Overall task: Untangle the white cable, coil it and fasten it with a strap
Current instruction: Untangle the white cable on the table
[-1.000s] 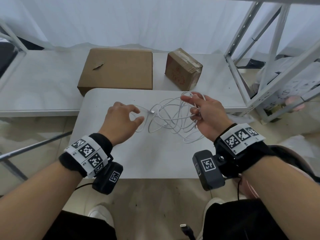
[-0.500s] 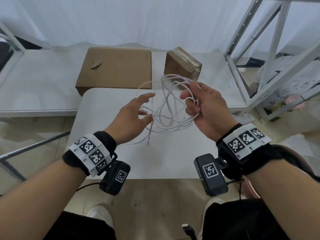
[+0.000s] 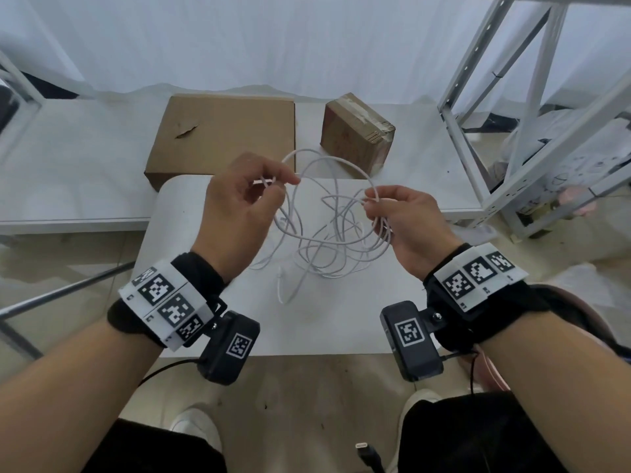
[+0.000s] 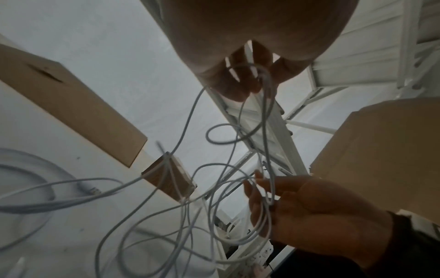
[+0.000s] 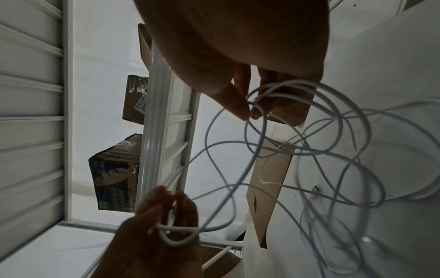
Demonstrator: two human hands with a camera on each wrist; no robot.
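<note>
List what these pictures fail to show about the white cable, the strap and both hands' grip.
- Strap: none to be made out in any view.
- white cable: the crossing loops hide where it is knotted; motion blur smears them in the right wrist view.
- left hand: in the left wrist view the palm hides most of its pinch.
- right hand: the head view shows only its back; curled fingers hide how many strands it holds.

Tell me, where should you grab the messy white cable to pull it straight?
Best guess: take the white cable by its loose end, which hangs below the knot toward the table. Pinch it from below with the left hand. That end hangs free of the loops, so it should thread out most easily.
</note>
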